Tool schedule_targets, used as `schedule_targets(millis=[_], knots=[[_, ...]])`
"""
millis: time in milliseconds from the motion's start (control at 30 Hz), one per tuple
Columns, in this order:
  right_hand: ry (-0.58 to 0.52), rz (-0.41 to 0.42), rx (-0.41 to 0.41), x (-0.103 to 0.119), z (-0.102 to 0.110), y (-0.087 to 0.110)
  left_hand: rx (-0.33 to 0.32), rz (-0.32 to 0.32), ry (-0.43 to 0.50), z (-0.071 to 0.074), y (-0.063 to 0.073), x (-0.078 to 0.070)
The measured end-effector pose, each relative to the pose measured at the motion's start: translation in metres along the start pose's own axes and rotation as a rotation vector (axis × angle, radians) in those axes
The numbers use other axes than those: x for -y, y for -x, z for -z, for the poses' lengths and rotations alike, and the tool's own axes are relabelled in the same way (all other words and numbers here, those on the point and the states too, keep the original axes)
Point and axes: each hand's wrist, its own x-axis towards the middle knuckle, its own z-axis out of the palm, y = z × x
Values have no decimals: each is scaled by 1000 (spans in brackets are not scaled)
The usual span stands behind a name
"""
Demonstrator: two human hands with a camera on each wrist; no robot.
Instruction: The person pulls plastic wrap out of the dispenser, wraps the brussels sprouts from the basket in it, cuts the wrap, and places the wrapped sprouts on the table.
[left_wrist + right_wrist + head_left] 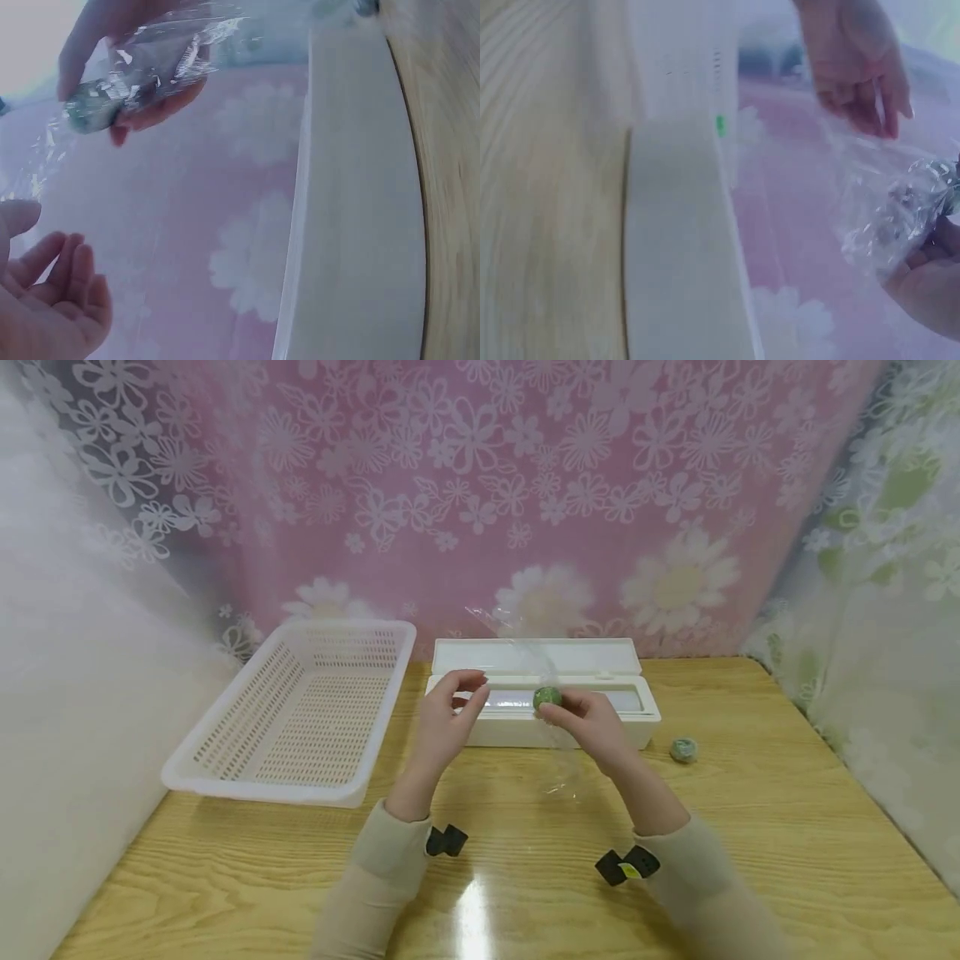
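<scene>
Between the thumb and fingers of my right hand (588,722) is a small green ball (547,697), held above the front of a long white box. Clear plastic film (881,217) clings around the ball, and its loose ends trail above and below it in the head view. To the left, my left hand (448,718) hovers with thumb and fingers apart and loosely bent, holding nothing visible. In the left wrist view a gap separates that hand (56,300) from the ball (91,109). The white box (487,733) has its lid up, with a roll of film (512,698) inside.
A white perforated plastic basket (360,789) stands to the left on the wooden table (525,893). Right of the box lies another film-wrapped greenish ball (684,750). A pink flowered curtain (465,527) hangs behind the table.
</scene>
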Motion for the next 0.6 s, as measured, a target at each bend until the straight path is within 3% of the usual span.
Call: schedule_targets(millis=[133,300,433,600], knots=[[-273,40,63,6,0,0,202,120,129,-12,-2,-4],[-560,110,181,9,-2,2,366,124,370,-26,-4,-14],[-608,169,243,8,-3,1,403,81,463,-31,-5,-15],[-609,215,344,2,-3,0,444,107,510,-31,-3,-13]])
